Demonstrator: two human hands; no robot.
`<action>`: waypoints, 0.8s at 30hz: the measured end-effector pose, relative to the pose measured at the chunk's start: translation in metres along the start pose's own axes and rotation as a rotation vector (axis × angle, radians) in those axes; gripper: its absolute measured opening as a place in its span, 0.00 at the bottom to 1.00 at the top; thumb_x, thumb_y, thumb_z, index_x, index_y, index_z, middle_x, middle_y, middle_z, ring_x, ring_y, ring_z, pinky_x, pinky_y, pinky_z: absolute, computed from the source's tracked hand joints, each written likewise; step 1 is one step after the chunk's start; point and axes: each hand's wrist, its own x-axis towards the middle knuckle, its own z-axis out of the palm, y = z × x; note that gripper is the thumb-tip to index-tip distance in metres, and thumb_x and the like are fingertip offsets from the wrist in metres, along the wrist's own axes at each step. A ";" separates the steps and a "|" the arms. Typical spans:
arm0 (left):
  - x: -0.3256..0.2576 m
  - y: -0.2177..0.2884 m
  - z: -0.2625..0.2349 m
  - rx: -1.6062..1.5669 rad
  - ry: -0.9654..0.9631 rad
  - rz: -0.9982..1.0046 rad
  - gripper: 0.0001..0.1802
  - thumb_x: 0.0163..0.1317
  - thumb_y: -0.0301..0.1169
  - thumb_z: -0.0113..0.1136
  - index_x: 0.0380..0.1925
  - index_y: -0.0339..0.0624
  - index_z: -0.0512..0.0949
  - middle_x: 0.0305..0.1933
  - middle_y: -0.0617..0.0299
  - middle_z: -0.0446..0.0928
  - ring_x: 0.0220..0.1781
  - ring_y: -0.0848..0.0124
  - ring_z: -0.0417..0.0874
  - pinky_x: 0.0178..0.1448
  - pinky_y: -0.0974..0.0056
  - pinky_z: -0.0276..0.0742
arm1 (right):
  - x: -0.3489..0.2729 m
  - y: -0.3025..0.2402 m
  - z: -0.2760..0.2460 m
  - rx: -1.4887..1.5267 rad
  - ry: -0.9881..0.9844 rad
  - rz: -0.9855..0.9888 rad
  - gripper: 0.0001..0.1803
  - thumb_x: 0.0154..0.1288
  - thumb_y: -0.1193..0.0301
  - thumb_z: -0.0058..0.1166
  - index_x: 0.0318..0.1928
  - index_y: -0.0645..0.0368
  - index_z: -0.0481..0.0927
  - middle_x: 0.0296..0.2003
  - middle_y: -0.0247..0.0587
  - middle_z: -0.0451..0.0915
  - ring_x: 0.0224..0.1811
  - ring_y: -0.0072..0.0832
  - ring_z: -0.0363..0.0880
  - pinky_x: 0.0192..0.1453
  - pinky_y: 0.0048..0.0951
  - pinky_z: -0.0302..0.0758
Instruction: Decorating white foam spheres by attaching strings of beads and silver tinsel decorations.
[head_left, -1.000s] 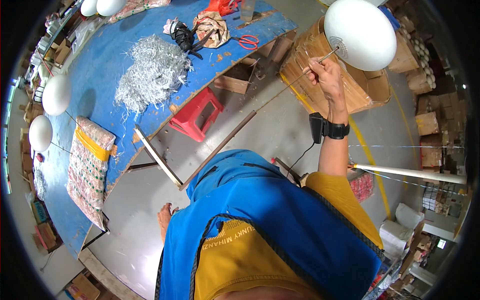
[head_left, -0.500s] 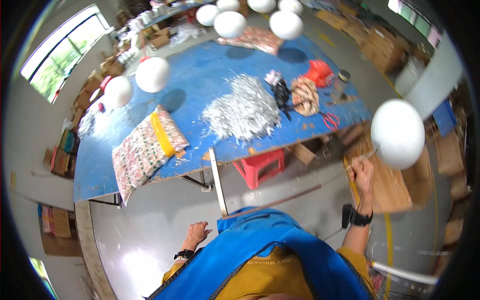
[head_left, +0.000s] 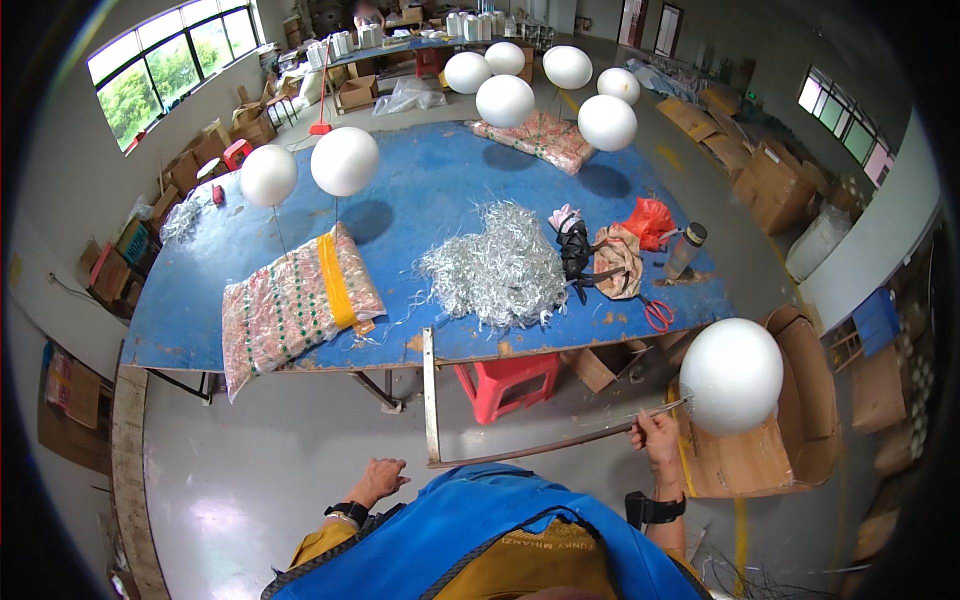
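Observation:
On the right, my right hand is closed around the thin wire-like stem of a large white ball, which sits at the stem's end beyond my fingers. My left hand hovers over the floor in front of the table, fingers loosely apart with nothing in them. Ahead on the blue table lies a heap of shiny silver strands. Left of it rests a patterned bag with a yellow band, with two white balls on stems standing up from it.
More white balls stand on stems by another bag at the table's far side. Red scissors, a cloth bundle and a jar lie right. A metal bar juts toward me; below are a red stool and a cardboard box.
My right hand has moved left and lower in the view with the white ball. The view has tilted up, showing more of the room behind the table. My left hand stays empty.

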 end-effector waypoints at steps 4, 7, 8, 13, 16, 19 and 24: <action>0.006 0.005 -0.007 0.062 -0.058 -0.017 0.18 0.55 0.44 0.57 0.40 0.45 0.73 0.36 0.56 0.77 0.43 0.58 0.78 0.44 0.52 0.68 | -0.011 0.014 0.006 -0.040 -0.085 0.083 0.24 0.66 0.54 0.42 0.31 0.67 0.75 0.20 0.44 0.78 0.15 0.19 0.71 0.16 0.19 0.66; -0.001 0.008 -0.010 0.024 -0.057 -0.021 0.19 0.55 0.45 0.56 0.40 0.44 0.73 0.36 0.55 0.77 0.42 0.56 0.77 0.44 0.50 0.68 | -0.031 0.006 -0.010 -0.074 -0.089 0.150 0.27 0.67 0.52 0.39 0.34 0.67 0.75 0.20 0.44 0.78 0.14 0.19 0.70 0.16 0.20 0.67; -0.003 0.004 -0.006 0.020 -0.057 -0.022 0.19 0.55 0.45 0.56 0.40 0.44 0.73 0.36 0.55 0.77 0.42 0.56 0.77 0.44 0.50 0.68 | -0.038 0.006 -0.022 -0.073 -0.090 0.194 0.26 0.66 0.52 0.40 0.35 0.67 0.75 0.20 0.43 0.78 0.14 0.20 0.70 0.16 0.19 0.67; -0.017 0.011 -0.005 -0.024 -0.085 -0.032 0.17 0.56 0.44 0.56 0.40 0.45 0.73 0.37 0.56 0.77 0.44 0.59 0.77 0.44 0.51 0.68 | -0.066 -0.007 -0.117 -0.010 0.357 -0.116 0.15 0.63 0.63 0.47 0.25 0.60 0.73 0.14 0.35 0.72 0.11 0.16 0.65 0.14 0.15 0.62; -0.018 0.014 0.003 -0.027 -0.129 -0.063 0.17 0.56 0.44 0.56 0.40 0.45 0.73 0.37 0.56 0.78 0.45 0.59 0.77 0.44 0.51 0.68 | -0.082 -0.039 -0.140 -0.063 0.322 -0.209 0.15 0.63 0.63 0.49 0.22 0.57 0.72 0.13 0.32 0.71 0.10 0.15 0.63 0.13 0.15 0.59; -0.021 0.010 0.009 -0.056 -0.085 -0.055 0.17 0.56 0.44 0.56 0.40 0.45 0.73 0.38 0.56 0.77 0.44 0.59 0.77 0.44 0.50 0.68 | -0.080 -0.045 -0.158 -0.119 0.352 -0.315 0.15 0.63 0.60 0.50 0.23 0.56 0.71 0.15 0.31 0.71 0.12 0.14 0.64 0.14 0.14 0.58; -0.037 -0.001 0.019 -0.065 -0.046 -0.075 0.17 0.56 0.44 0.56 0.39 0.44 0.73 0.36 0.56 0.77 0.43 0.58 0.77 0.44 0.50 0.67 | -0.047 -0.047 -0.209 0.094 0.754 -0.377 0.16 0.61 0.56 0.51 0.32 0.56 0.74 0.24 0.30 0.73 0.22 0.14 0.67 0.23 0.14 0.61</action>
